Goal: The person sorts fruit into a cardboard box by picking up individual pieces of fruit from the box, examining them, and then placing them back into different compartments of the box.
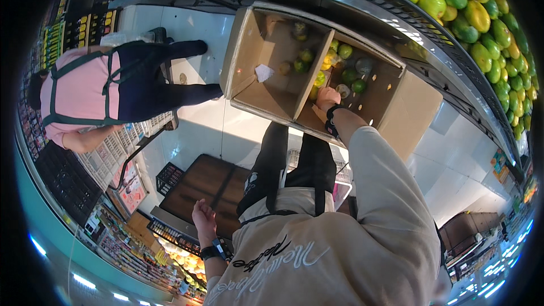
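Observation:
A divided cardboard box (384, 110) lies before me with loose citrus fruit in both compartments. My right hand (329, 97) reaches into its right compartment, beside the cardboard divider (314, 74). Its fingers are down among green and yellow fruit, and I cannot tell whether they grip one. Near them are green citrus fruits (349, 76) and a greyish, mouldy-looking fruit (364, 65). A white foam net (264, 73) and green citrus fruits (301, 65) lie in the left compartment. My left hand (205, 216) hangs away from the box, fingers curled, with nothing visible in it.
A display shelf edge (374, 4) heaped with green-yellow fruit (476, 21) runs behind the box. At left a person (85, 85) in a pink shirt bends over white plastic crates (106, 157). A brown-topped stand (199, 191) is near my left hand.

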Action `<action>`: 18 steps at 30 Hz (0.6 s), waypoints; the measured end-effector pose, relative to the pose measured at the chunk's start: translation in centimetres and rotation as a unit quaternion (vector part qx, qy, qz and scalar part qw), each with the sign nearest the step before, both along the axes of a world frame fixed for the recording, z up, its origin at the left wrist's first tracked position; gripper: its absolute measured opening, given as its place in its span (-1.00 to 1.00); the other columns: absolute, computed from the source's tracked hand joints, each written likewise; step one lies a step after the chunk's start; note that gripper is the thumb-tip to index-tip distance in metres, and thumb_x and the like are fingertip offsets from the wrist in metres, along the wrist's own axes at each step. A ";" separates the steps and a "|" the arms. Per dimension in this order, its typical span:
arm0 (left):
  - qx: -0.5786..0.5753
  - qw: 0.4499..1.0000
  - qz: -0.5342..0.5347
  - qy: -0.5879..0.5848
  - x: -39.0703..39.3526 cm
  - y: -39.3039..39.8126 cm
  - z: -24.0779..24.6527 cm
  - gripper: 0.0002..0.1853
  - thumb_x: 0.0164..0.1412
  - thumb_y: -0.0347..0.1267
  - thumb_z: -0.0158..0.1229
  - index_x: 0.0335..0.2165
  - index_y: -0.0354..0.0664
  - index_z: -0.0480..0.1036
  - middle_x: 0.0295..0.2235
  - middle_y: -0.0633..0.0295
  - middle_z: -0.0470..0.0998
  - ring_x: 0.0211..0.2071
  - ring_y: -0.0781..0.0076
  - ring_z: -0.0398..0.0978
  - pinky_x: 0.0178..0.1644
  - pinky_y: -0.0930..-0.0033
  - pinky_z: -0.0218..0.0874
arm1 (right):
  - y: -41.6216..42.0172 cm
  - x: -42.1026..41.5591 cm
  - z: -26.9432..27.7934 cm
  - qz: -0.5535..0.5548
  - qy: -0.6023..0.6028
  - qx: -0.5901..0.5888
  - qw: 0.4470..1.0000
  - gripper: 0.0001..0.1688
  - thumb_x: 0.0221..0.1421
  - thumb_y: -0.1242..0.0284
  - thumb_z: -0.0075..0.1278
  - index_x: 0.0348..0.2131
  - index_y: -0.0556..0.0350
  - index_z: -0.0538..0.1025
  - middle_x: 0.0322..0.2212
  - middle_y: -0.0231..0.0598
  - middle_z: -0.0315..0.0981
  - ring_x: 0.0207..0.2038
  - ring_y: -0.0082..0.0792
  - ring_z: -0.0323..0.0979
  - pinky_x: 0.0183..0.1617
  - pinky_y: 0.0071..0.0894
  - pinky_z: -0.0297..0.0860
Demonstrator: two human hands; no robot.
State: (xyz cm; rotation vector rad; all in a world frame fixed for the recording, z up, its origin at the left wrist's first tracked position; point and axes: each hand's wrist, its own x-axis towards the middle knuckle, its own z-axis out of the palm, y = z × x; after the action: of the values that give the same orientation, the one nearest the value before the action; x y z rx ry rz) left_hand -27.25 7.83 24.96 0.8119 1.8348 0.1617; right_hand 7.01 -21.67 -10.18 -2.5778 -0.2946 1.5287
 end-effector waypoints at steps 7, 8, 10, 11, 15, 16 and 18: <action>0.097 0.993 0.003 0.063 -1.6 0.7 -0.4 -0.79 0.29 -0.31 -0.11 -0.42 -0.14 0.39 -0.75 0.50 0.01 -0.76 0.67 -0.08 -0.68 0.52 -0.23 | 0.0 -1.1 -2.4 -0.023 -0.033 -0.025 0.999 -0.68 -0.08 0.38 0.06 -0.27 0.13 0.57 -0.27 -0.06 0.55 -0.16 -0.15 0.52 -0.17 -0.23 0.47; 0.105 0.993 -0.012 0.055 -1.3 1.0 -0.4 -0.80 0.29 -0.31 -0.10 -0.41 -0.14 0.39 -0.75 0.50 0.01 -0.76 0.66 -0.09 -0.68 0.53 -0.23 | -0.3 -0.6 -2.0 -0.018 0.001 -0.018 1.000 -0.61 -0.12 0.32 0.13 -0.27 0.17 0.55 -0.26 -0.04 0.54 -0.15 -0.14 0.52 -0.15 -0.25 0.46; 0.106 0.994 -0.006 0.041 -2.4 1.1 -0.5 -0.80 0.28 -0.30 -0.10 -0.40 -0.13 0.38 -0.75 0.50 0.01 -0.76 0.66 -0.09 -0.68 0.53 -0.23 | -0.1 0.3 2.4 -0.044 0.021 -0.020 0.999 -0.55 -0.17 0.26 0.19 -0.28 0.18 0.55 -0.26 -0.04 0.54 -0.15 -0.12 0.51 -0.14 -0.27 0.45; 0.100 0.995 -0.004 0.029 -2.4 2.0 -0.7 -0.79 0.29 -0.28 -0.10 -0.41 -0.13 0.39 -0.75 0.50 0.02 -0.76 0.66 -0.08 -0.68 0.53 -0.23 | -0.2 0.8 4.1 -0.067 0.026 -0.021 0.997 -0.52 -0.19 0.24 0.22 -0.28 0.19 0.55 -0.26 -0.03 0.54 -0.14 -0.11 0.51 -0.13 -0.28 0.45; 0.073 0.997 -0.018 0.000 -0.3 4.8 -2.1 -0.78 0.29 -0.27 -0.11 -0.40 -0.12 0.39 -0.76 0.51 0.01 -0.77 0.65 -0.07 -0.67 0.52 -0.22 | -6.1 1.0 5.5 -0.377 0.268 0.243 0.853 -0.66 -0.06 0.35 0.16 -0.32 0.24 0.49 -0.40 -0.15 0.52 -0.36 -0.37 0.48 -0.40 -0.46 0.34; 0.068 0.998 -0.012 0.005 0.2 5.2 -2.4 -0.82 0.25 -0.30 -0.07 -0.45 -0.08 0.37 -0.76 0.50 0.04 -0.76 0.63 -0.06 -0.66 0.50 -0.19 | -7.3 0.9 8.2 -0.460 0.320 0.291 0.775 -0.71 -0.02 0.38 0.13 -0.34 0.24 0.48 -0.44 -0.21 0.51 -0.44 -0.46 0.44 -0.47 -0.54 0.30; 0.021 0.998 -0.011 -0.055 -0.4 6.8 -3.9 -0.86 0.21 -0.32 -0.03 -0.48 -0.06 0.35 -0.75 0.50 0.04 -0.75 0.63 -0.05 -0.65 0.49 -0.18 | -7.2 0.8 18.2 -0.591 0.314 0.390 0.633 -0.72 0.01 0.43 0.09 -0.30 0.28 0.45 -0.46 -0.26 0.48 -0.56 -0.60 0.31 -0.56 -0.67 0.18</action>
State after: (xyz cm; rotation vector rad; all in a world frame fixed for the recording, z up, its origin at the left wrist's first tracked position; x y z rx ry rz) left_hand -27.69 14.62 21.01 0.8366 1.7238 0.2275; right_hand 7.84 -28.82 7.97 -0.9197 0.5903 1.1394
